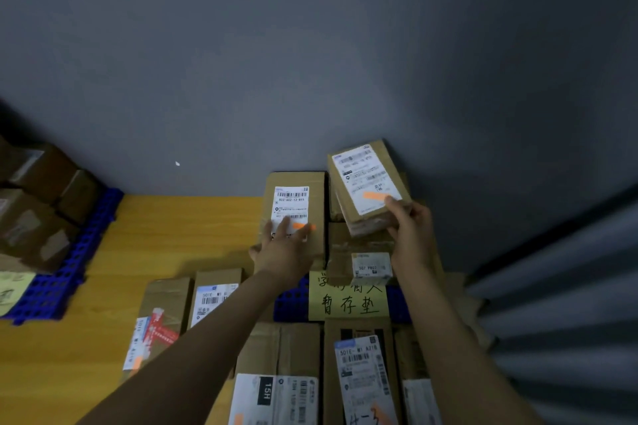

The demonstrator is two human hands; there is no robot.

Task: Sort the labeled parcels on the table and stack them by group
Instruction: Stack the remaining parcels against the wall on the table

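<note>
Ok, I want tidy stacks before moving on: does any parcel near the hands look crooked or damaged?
The held parcel in the right hand is askew: tilted and turned off line with the flat parcel under the left hand. No damage shows in this dim view.

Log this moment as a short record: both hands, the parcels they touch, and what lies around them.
left hand: lies flat, fingers straight, on the 502 parcel
right hand: grips the tilted parcel, held over other boxes
blue mat: shows beside a handwritten yellow sign
table: yellow wood, with more labelled parcels at the near side
</note>
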